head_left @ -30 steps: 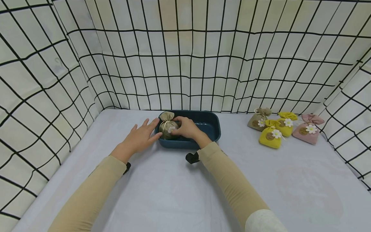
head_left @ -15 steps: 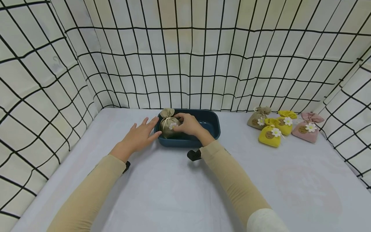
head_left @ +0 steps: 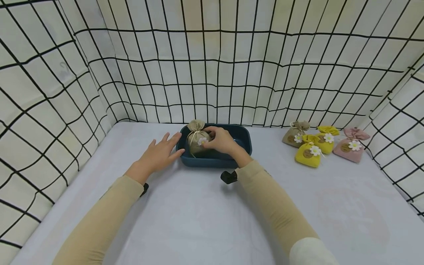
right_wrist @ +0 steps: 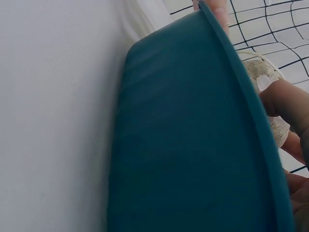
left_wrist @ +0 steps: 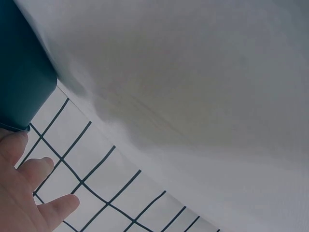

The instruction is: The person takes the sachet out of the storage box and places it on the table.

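A dark teal tub (head_left: 215,162) stands at the back of the white table. Inside its left part, my right hand (head_left: 222,141) grips a tan cloth sachet (head_left: 196,143) with a tied neck and a white flower, thumb on the near side. In the right wrist view the tub's wall (right_wrist: 183,130) hides most of the sachet (right_wrist: 265,72). My left hand (head_left: 159,152) has its fingers spread and touches the tub's left rim. The left wrist view shows these fingers (left_wrist: 36,171) by the tub's corner (left_wrist: 29,72).
At the back right lie another tan sachet (head_left: 294,135), two yellow sachets (head_left: 308,156) (head_left: 326,141) and a pink sachet (head_left: 350,150), each with a white flower. A black-lined grid net (head_left: 228,73) over white cloth encloses the table's back and sides.
My right hand has shifted slightly right and away from me, carrying the tan sachet with it off the tub's left end. My left hand has stayed at the rim.
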{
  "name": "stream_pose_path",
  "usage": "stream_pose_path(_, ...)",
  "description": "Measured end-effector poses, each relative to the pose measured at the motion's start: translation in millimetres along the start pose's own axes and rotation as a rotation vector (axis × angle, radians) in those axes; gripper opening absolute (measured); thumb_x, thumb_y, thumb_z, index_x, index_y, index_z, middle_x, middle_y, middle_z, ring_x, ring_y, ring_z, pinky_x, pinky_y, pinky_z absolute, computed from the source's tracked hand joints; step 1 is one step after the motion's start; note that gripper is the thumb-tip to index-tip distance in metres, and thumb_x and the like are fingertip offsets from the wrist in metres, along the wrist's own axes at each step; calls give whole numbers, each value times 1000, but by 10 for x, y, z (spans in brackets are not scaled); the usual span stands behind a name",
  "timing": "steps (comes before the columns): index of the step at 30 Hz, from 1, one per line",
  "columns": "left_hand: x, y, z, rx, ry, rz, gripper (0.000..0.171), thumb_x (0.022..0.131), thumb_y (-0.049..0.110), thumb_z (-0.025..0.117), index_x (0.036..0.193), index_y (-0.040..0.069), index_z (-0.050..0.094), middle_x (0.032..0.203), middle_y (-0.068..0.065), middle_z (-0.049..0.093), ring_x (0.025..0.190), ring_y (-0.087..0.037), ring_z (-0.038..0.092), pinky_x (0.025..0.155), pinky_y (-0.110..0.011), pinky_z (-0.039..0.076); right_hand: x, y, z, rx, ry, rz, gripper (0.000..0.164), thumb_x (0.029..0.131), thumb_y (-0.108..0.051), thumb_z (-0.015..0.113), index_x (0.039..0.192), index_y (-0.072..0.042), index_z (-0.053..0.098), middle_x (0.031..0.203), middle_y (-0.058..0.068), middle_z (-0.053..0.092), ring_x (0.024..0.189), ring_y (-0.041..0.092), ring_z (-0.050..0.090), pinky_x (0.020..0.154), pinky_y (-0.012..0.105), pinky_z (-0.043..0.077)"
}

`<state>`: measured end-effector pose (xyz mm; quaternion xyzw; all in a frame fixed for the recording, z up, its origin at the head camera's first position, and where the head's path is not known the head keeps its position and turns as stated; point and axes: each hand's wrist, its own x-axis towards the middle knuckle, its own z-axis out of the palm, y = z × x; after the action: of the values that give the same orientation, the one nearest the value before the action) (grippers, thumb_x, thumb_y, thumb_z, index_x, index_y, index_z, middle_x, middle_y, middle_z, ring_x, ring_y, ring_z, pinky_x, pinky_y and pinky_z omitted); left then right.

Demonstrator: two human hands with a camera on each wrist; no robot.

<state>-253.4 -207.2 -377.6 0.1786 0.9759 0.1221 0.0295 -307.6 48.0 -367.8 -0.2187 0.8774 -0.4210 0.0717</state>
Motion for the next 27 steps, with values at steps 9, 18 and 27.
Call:
stream_pose_path(9, -12, -6, -14, 6, 7, 3, 74, 109, 49, 43, 166, 9, 17, 169, -14, 21, 155, -41, 11, 116, -72, 9, -80, 44, -133, 57, 3, 7, 58, 90, -13, 80, 143, -5, 58, 121, 15, 68, 98, 24, 65, 79, 34, 54)
stream_pose_path(18, 15, -9, 7, 6, 0, 5, 74, 109, 50, 43, 166, 9, 17, 169, -14, 20, 155, -41, 10, 117, -72, 8, -184, 71, -211, 37, 38, 1, 60, 90, -16, 80, 145, -6, 58, 122, 14, 68, 101, 25, 65, 80, 36, 54)
stream_pose_path(27, 3, 2, 0, -3, -1, 4, 74, 109, 49, 43, 166, 9, 17, 169, -14, 20, 155, -41, 10, 117, -72, 7, -334, 81, -286, 11, 75, -17, 60, 90, -14, 80, 145, -4, 57, 119, 15, 68, 105, 26, 65, 82, 37, 56)
